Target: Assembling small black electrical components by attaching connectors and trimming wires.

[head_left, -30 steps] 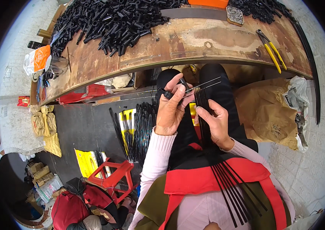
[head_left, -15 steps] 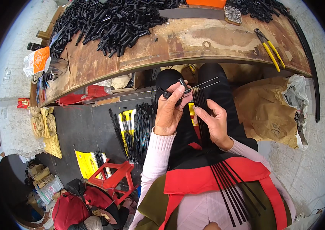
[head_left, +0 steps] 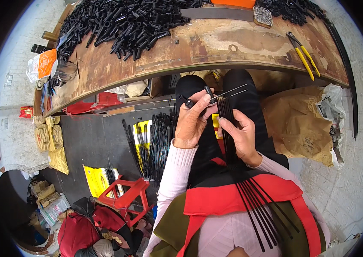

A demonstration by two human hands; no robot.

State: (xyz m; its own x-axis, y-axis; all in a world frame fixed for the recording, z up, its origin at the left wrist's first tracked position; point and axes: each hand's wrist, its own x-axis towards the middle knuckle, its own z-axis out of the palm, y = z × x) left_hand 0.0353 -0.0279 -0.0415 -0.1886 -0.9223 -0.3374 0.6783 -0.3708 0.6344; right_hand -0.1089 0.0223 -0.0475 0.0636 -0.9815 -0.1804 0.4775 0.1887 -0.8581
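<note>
Barely anything moved: left hand still pinches a small black cap just above right hand, which grips upright black rods.

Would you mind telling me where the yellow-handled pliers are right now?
The yellow-handled pliers lie on the right end of the rusty workbench in the head view, right of the heap of black tubes.

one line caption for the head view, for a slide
Seated at a rusty workbench, the left hand fits a small black tube onto thin rods bundled in the right hand.
</note>
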